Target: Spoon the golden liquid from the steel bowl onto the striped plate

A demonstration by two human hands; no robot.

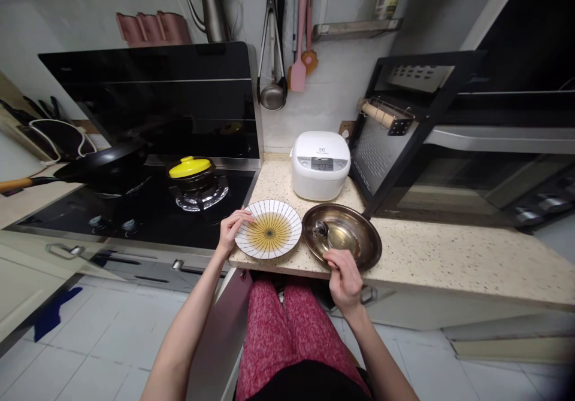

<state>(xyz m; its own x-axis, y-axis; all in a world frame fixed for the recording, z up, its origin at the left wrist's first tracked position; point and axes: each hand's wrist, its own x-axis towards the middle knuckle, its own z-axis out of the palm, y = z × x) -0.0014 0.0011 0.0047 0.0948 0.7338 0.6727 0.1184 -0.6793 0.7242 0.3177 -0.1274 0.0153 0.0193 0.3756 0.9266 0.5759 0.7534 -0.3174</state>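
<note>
A white plate with dark radiating lines lies on the counter, a yellowish liquid pooled across its middle. My left hand grips its left rim, fingers over the edge and the thumb hidden. Just to the right is a wide metal bowl, with a little liquid showing at its bottom. Pinched in my right hand at the bowl's front edge is a metal spoon, its head down inside the bowl.
Behind the plate and bowl stands a white rice cooker. On the left, the stove holds a small pot with a yellow lid and a black wok. A black rack rises at the right. A cabinet door hangs open below.
</note>
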